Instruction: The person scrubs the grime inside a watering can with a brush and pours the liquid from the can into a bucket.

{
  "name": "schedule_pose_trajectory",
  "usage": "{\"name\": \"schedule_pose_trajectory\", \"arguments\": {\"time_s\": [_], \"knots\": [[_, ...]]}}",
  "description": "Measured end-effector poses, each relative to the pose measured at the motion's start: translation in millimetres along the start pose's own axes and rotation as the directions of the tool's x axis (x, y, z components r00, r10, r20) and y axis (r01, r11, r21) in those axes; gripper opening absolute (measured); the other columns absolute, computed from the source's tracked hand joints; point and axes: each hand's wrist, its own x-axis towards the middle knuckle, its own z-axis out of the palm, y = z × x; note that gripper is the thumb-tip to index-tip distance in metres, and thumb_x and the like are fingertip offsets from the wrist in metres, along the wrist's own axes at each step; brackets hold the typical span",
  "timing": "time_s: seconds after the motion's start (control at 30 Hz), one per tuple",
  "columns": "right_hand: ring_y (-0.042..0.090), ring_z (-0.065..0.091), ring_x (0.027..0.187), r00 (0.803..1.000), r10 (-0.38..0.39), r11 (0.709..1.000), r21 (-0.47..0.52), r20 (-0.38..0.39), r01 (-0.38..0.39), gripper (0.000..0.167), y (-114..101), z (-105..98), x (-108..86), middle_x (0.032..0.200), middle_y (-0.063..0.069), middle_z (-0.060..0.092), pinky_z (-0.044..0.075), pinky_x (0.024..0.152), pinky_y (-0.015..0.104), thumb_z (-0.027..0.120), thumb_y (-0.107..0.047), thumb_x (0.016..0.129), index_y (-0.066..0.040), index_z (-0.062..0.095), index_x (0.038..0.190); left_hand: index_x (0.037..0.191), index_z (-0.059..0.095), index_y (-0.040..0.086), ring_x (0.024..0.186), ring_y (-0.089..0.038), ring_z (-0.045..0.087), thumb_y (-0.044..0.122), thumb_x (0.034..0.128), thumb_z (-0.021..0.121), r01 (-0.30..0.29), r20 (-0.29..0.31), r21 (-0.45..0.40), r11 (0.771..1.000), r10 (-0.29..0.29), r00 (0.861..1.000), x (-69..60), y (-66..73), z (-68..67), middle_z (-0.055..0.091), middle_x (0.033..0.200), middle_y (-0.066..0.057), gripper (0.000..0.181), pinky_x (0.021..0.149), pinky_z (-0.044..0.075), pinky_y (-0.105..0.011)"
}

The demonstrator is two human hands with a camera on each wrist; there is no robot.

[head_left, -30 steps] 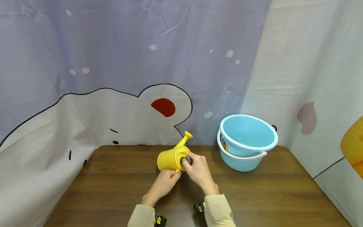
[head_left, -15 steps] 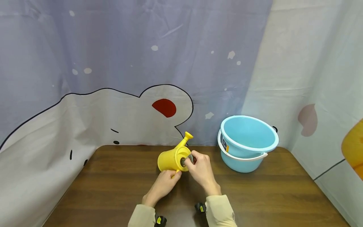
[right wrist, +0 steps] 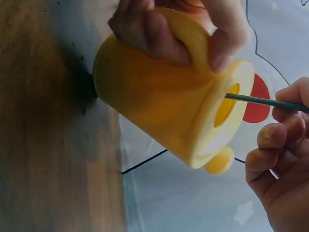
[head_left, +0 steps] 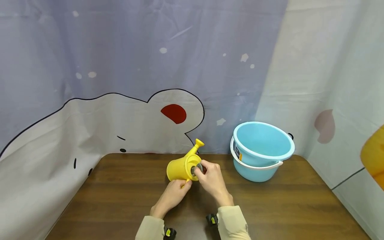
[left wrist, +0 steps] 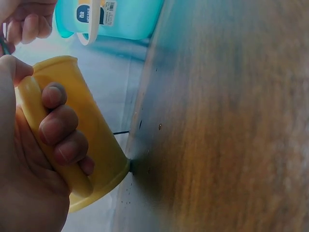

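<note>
L hand (head_left: 172, 195) is furthest L, its grip closed round the handle (left wrist: 78, 182) of the yellow watering can (head_left: 177, 169). Can's mid-table, tipped on its side, base to the L, opening (right wrist: 224, 114) to the R, spout (head_left: 192, 151) up & back. Base edge is at or just over the tabletop (head_left: 120, 206); can't tell if touching. Only yellow inner wall shows thru the opening; deeper contents hidden, so a spill can't be ruled out at this tilt.

Next R: thin green piece (right wrist: 260, 100), one end at the opening. Depth inside unclear, as is whether it's a rod or a flat bit seen edge-on. R hand (head_left: 213, 180) has its grip narrow, pinching the other end. Poss. trouble: piece snags on the rim if angled badly, or slips b/c the pinch is small; can might twist too, b/c it's held by the handle only.

Far R, well apart from both hands: blue bucket (head_left: 255, 173) w/ white carrying loop (left wrist: 93, 20) hanging down in front; only blue inner wall visible in it.
</note>
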Motion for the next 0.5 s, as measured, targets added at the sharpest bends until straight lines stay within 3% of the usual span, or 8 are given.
{"name": "schedule_pose_trajectory", "arguments": {"time_s": [0.23,0.5], "knots": [[0.003,0.035,0.049,0.997,0.048,0.998,-0.042,0.059,-0.046,0.032,3.8,4.4,-1.9,0.054,-0.012,0.033,0.029,0.045,0.02,0.067,-0.01,0.085,-0.02,0.046,0.063,0.056,0.039,0.018,0.046,-0.003,0.025,0.032,0.1002,0.051,-0.008,-0.002,0.001,1.0,0.008,1.0,1.2,0.5,0.1,0.029,0.052,0.013,0.048,0.046,0.024,-0.022],[0.004,0.037,0.049,0.996,0.074,0.996,-0.043,0.042,-0.073,0.029,4.7,-0.9,-0.2,0.053,-0.012,0.037,0.03,0.046,0.021,0.067,-0.007,0.081,-0.02,0.048,0.062,0.056,0.039,0.018,0.046,-0.002,0.025,0.034,0.1002,0.052,-0.015,-0.008,0.003,1.0,0.015,1.0,0.9,0.0,-0.3,0.03,0.051,0.013,0.049,0.045,0.024,-0.022]]}}
